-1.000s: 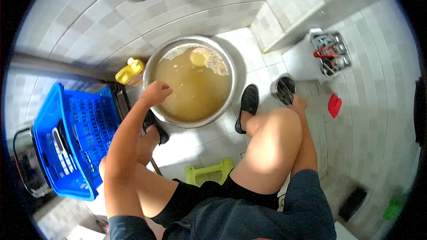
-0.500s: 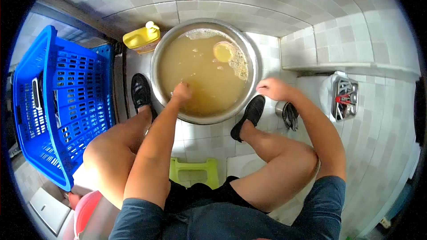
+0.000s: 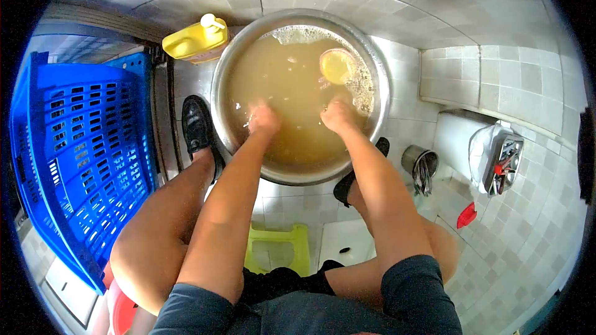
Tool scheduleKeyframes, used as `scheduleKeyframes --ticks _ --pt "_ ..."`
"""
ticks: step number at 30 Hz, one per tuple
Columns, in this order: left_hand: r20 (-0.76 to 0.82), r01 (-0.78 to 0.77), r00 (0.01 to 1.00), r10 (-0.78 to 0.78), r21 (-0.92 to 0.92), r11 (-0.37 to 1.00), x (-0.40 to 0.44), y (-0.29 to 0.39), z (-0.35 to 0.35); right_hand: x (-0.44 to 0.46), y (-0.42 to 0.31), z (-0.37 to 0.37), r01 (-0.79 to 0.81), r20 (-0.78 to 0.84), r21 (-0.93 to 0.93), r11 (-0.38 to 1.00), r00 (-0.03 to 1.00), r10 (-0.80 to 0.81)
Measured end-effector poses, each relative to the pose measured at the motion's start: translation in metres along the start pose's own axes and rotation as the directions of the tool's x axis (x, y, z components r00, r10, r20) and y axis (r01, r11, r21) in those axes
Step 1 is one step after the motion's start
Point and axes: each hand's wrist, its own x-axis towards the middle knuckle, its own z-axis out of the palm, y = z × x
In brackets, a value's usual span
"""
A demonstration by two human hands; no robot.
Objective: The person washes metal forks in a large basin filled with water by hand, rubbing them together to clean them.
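A large round steel basin on the tiled floor holds murky brown water with foam along its far and right edges. My left hand reaches into the left part of the water. Farther right, my right hand is dipped in too. The fingers of both hands are under the cloudy surface, so their hold cannot be made out. Near the far right rim floats a round yellowish piece with a pinkish edge, just beyond my right hand.
A blue plastic crate stands at the left, and a yellow pump bottle behind the basin. On the right are a metal cup with utensils, a steel tray of utensils and a red object. A green stool is below me.
My right hand has moved left from outside the basin's right rim into the water. My left hand stays in the water. The camera view has shifted slightly.
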Motion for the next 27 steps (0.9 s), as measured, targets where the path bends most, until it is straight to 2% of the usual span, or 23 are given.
scheduleKeyframes --ticks 2,3,4,5,6,8,9,10,12,13,15,17,20,22,24,25,26,27 --pt "-0.039 0.03 0.999 -0.031 -0.047 0.998 0.012 0.0 -0.002 0.046 0.02 0.056 -0.106 -0.108 0.168 0.98 0.986 0.125" --pt "-0.019 0.008 1.0 -0.009 -0.063 0.998 0.021 0.0 -0.003 0.045 0.019 0.059 -0.106 -0.097 0.171 0.98 0.988 0.124" --pt "0.004 -0.015 1.0 0.015 -0.081 0.997 0.017 0.004 -0.012 0.042 0.019 0.061 -0.064 -0.179 0.084 0.994 0.981 0.078" --pt "-0.038 -0.064 0.997 0.06 -0.095 0.993 0.011 0.01 -0.019 0.038 0.018 0.064 -0.029 -0.253 -0.008 1.0 0.967 0.026" --pt "-0.03 -0.059 0.998 0.057 -0.093 0.994 0.016 0.009 -0.016 0.04 0.02 0.071 -0.031 -0.245 -0.007 1.0 0.969 0.028" --pt "0.031 -0.043 0.998 0.049 -0.172 0.984 0.031 0.013 -0.015 0.048 0.019 0.083 -0.059 -0.283 0.118 0.991 0.955 0.09" --pt "0.126 -0.042 0.99 0.066 -0.191 0.981 0.03 0.015 -0.02 0.048 0.015 0.083 -0.069 -0.278 0.163 0.984 0.954 0.112" --pt "0.125 -0.042 0.99 0.067 -0.191 0.981 0.027 0.018 -0.023 0.047 0.01 0.084 -0.094 -0.235 0.205 0.974 0.962 0.142" --pt "0.263 -0.182 0.943 0.203 -0.101 0.978 0.018 0.026 -0.03 0.046 -0.002 0.082 -0.144 -0.097 0.261 0.955 0.98 0.174" --pt "0.263 -0.18 0.943 0.201 -0.102 0.978 0.022 0.019 -0.016 0.041 -0.009 0.078 -0.161 -0.054 0.274 0.948 0.982 0.182" --pt "0.082 -0.263 0.961 0.266 -0.04 0.964 0.037 -0.003 0.033 0.026 -0.022 0.069 -0.167 -0.047 0.303 0.938 0.981 0.19" --pt "0.064 -0.311 0.949 0.31 0.009 0.95 0.06 -0.019 0.066 0.011 -0.03 0.062 -0.148 -0.121 0.346 0.926 0.972 0.2" --pt "0.258 -0.453 0.881 0.397 0.215 0.865 0.087 -0.039 0.098 0.034 -0.014 0.104 -0.191 -0.08 0.418 0.888 0.966 0.245" --pt "0.434 -0.571 0.799 0.417 0.329 0.752 0.047 -0.015 0.052 0.031 -0.009 0.112 -0.144 -0.09 0.446 0.883 0.975 0.205" --pt "0.37 -0.241 0.91 0.188 0.101 0.965 0.016 -0.006 0.031 0.027 -0.013 0.116 -0.1 -0.096 0.473 0.876 0.982 0.164" --pt "0.369 -0.238 0.911 0.186 0.101 0.966 0.025 -0.016 0.047 0.025 -0.019 0.117 -0.01 -0.238 0.73 0.683 0.934 0.268" --pt "0.376 -0.296 0.891 0.252 0.063 0.953 0.033 -0.025 0.062 0.023 -0.023 0.117 0.138 -0.327 0.892 0.431 0.854 0.405" --pt "0.381 -0.354 0.868 0.319 0.024 0.935 0.029 -0.025 0.059 0.022 -0.023 0.113 0.139 -0.328 0.892 0.43 0.854 0.404"
